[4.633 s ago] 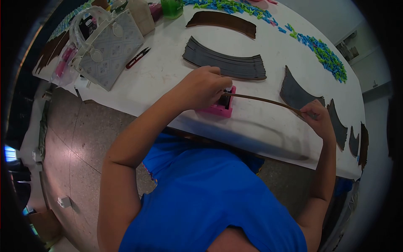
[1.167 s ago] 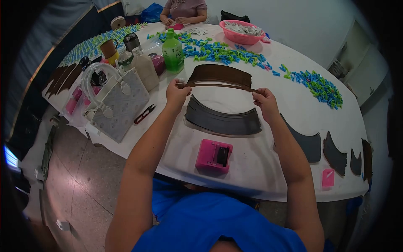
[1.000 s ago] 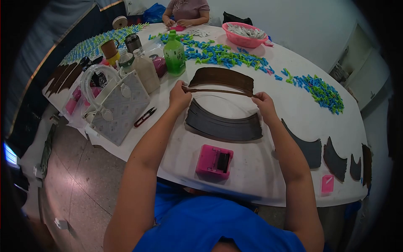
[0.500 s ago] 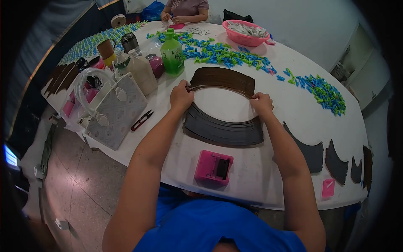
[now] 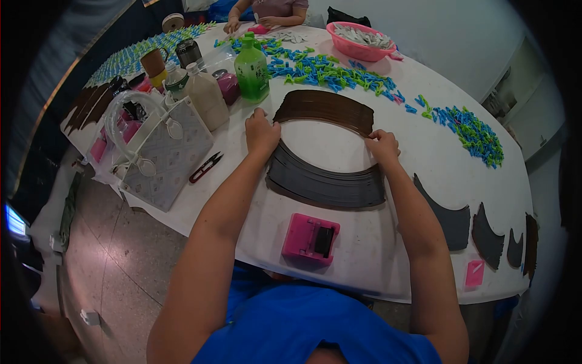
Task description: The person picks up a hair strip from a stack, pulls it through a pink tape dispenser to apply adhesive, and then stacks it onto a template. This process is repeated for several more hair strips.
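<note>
A curved, dark brown sheet with fine streaks along it [image 5: 324, 111] lies in an arc on the table. At its left end is my left hand [image 5: 262, 132], fingers closed at the lower corner. My right hand [image 5: 384, 147] pinches the lower right corner between thumb and fingers. Below it, a dark grey curved stack of similar sheets [image 5: 326, 182] bends the opposite way, so the two frame an oval of white tabletop. The grey stack's ends lie close to my wrists. Nearer my body sits a pink tape dispenser [image 5: 311, 239] with a black roll.
Left stand a white basket [image 5: 167, 158], red thread snips [image 5: 206, 167] and a green bottle [image 5: 251, 70]. Blue and green clips [image 5: 339, 76] spread across the back, beside a pink basin [image 5: 361, 50]. More dark curved pieces [image 5: 448, 221] lie right. Another person [image 5: 276, 12] sits opposite.
The view has shifted slightly. My hands stay at the brown sheet's two ends, with the left fingers a little changed in position. The other person's hands have moved apart.
</note>
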### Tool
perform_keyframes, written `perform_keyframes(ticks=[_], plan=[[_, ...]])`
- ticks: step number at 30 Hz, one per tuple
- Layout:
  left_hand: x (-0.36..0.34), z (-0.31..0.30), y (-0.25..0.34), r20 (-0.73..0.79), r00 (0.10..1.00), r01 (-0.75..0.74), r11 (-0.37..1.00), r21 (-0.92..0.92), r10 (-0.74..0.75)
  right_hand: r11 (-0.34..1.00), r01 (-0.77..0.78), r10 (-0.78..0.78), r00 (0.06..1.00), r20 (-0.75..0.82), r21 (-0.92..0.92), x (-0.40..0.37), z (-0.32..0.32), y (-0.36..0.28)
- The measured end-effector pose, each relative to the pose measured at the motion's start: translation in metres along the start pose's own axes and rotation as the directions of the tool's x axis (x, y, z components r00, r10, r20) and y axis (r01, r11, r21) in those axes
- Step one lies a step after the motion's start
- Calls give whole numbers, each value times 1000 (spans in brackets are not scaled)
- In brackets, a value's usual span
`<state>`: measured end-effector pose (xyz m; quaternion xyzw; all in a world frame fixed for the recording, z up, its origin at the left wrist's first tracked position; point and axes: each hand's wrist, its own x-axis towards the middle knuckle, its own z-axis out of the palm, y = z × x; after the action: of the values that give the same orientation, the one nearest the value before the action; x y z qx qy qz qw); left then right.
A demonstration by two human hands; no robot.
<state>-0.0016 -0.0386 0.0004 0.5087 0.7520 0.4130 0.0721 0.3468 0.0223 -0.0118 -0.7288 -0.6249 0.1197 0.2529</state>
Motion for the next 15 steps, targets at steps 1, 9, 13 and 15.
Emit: perform_keyframes(ticks=[1, 9, 13, 15], plan=[[1, 1, -1, -18, 1000, 2, 1000, 6, -2, 1000, 1, -1, 1000, 2, -2, 1, -1, 0], [2, 4, -4, -36, 999, -22, 1000, 7, 22, 1000, 3, -4, 993, 119, 8, 3, -3, 1], [1, 3, -3, -35, 999, -11, 1000, 2, 11, 1000, 15, -13, 995, 101, -19, 1, -4, -1], [0, 3, -3, -41, 999, -19, 1000, -2, 19, 1000, 26, -25, 992, 124, -4, 1, -5, 0]])
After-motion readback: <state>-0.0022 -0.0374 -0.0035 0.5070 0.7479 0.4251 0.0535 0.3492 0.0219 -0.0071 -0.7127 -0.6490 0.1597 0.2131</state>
